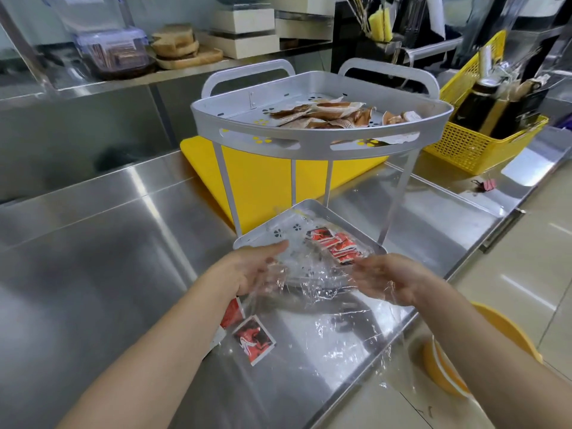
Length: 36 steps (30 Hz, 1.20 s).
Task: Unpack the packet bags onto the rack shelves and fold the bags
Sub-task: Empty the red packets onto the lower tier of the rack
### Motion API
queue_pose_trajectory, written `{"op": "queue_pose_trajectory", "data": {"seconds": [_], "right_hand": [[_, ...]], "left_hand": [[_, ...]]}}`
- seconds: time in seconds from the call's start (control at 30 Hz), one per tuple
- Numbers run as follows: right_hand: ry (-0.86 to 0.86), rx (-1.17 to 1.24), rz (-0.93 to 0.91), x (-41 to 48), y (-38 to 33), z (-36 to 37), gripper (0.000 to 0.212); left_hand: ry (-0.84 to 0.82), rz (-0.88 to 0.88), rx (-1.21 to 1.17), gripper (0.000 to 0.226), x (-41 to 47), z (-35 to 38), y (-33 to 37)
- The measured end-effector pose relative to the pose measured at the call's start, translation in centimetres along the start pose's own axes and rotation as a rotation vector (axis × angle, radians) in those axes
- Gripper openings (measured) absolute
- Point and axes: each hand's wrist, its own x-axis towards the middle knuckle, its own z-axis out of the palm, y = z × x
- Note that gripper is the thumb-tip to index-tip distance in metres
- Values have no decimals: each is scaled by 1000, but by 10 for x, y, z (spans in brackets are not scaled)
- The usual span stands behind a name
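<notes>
Head view: a brushed stainless-steel counter point(93, 243) carries a pale grey two-tier corner rack point(322, 131) with curved perforated shelves. Brown packets point(325, 114) lie on the rack's upper shelf, glossy red packets point(335, 247) on its lower shelf point(278, 226). Just in front of the rack, a crinkled clear plastic bag point(312, 292) is stretched between the left hand point(257, 267) and right hand point(383, 278), fingers loosely spread, gripping its edges. Two red sachets point(252, 339) rest on the counter under the bag.
</notes>
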Motion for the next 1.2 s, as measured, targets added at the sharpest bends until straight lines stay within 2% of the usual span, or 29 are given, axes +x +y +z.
{"op": "queue_pose_trajectory", "data": {"seconds": [0.1, 0.17, 0.2, 0.33, 0.53, 0.63, 0.77, 0.9, 1.03, 1.2], "right_hand": [[-82, 54, -59, -8, -6, 4, 21], [-148, 94, -108, -18, -14, 6, 19], [-154, 96, -135, -24, -17, 7, 17], [-105, -38, -228, -44, -20, 10, 15], [-42, -85, -284, -60, -6, 17, 14], [-49, -159, -315, -69, 5, 21, 20], [-71, -205, -349, -82, 21, 29, 31], [-121, -252, -362, -89, 41, 46, 9], [-208, -314, -334, -92, 59, 74, 10], [-303, -447, -385, -99, 68, 124, 12]], "left_hand": [[127, 112, 32, 35, -2, 6, 7], [120, 177, -9, 9, -7, 3, 16], [99, 197, -38, 7, -10, 0, 19], [62, 219, -79, 17, -27, -16, 26], [47, 212, -24, 15, -39, -30, 2], [33, 197, 10, 9, -44, -41, -9], [-36, 187, 35, 14, -59, -60, -23], [8, 199, 64, 19, -80, -83, -43], [79, 193, 42, 17, -105, -109, -75], [209, 219, -5, 13, -141, -143, -119]]}}
